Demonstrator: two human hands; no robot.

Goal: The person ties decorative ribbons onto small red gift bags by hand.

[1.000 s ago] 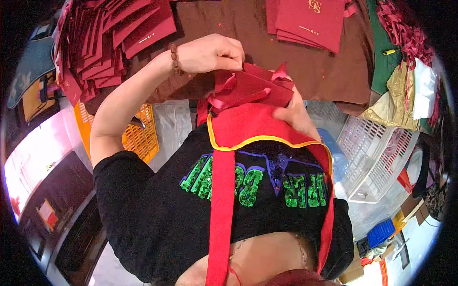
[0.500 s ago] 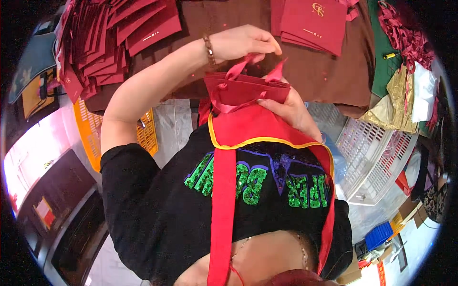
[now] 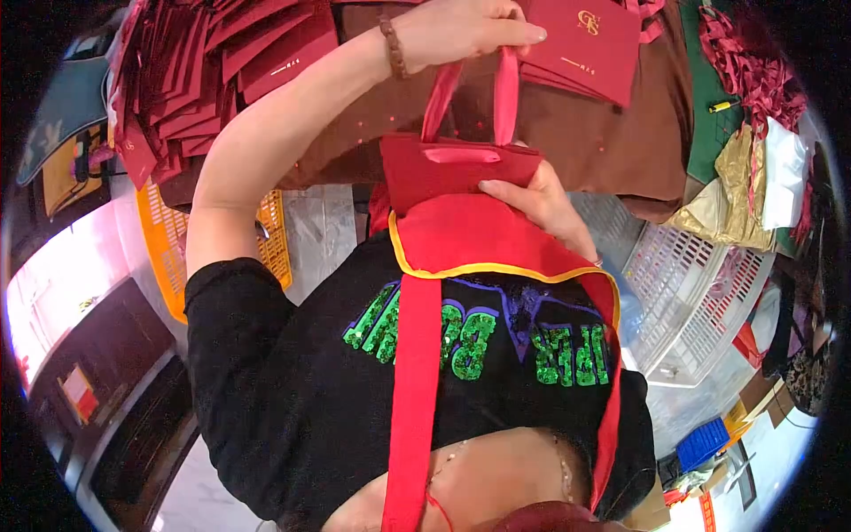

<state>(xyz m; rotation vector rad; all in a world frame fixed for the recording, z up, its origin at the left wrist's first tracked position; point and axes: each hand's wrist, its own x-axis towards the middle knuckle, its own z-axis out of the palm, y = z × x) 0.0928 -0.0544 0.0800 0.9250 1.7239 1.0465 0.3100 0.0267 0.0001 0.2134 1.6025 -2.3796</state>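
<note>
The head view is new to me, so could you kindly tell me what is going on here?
A person's right hand holds a dark red bag by its right side, in front of the red apron. The left hand holds the bag's pink ribbon handle up above it in a loop. On the brown cloth beyond, a fanned red pile lies to the left and a smaller red stack to the right.

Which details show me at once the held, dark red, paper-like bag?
Find the table covered in brown cloth. At its near edge, just above the bright red apron with yellow trim, the right hand holds this bag. Similar dark red pieces lie piled on the cloth; only this one has its shiny pink ribbon handle held up by the left hand.
</note>
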